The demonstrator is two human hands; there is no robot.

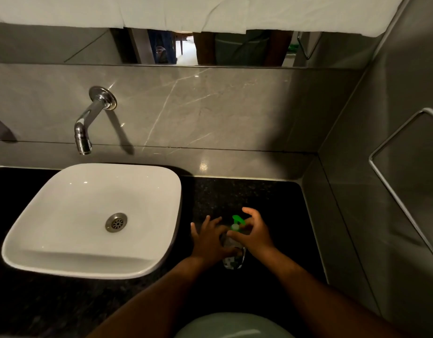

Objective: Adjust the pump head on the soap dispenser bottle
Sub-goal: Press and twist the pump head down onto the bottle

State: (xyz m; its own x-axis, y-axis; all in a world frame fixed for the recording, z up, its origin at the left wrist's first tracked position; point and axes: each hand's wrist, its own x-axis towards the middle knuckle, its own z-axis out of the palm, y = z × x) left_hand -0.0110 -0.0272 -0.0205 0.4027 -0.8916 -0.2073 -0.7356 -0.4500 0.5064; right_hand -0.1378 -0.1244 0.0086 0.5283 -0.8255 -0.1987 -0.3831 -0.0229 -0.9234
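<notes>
- The right hand (253, 234) sits at the top of the soap dispenser bottle (232, 254), fingers curled around the neck just under the green pump head (237, 222); its thumb and forefinger pinch close on the collar.
- The left hand (209, 240) presses against the bottle's left side, fingers spread and loosely wrapped on the clear body, steadying it.
- The pump head's green nozzle sticks out between the two hands, pointing up and away from the person, toward the back wall.
- The bottle stands upright on the dark speckled counter (271, 198), to the right of the white basin (93, 218) and well apart from it; both forearms reach in from the bottom edge toward it.
- The basin is a rounded square bowl resting on the counter, with a metal drain (116, 222) in its middle.
- Above the basin, a chrome tap (88, 123) comes out of the grey marble wall and points down over the bowl.
- Above the tap, a mirror strip (210, 47) runs along the wall, its top covered by white cloth (186, 11).
</notes>
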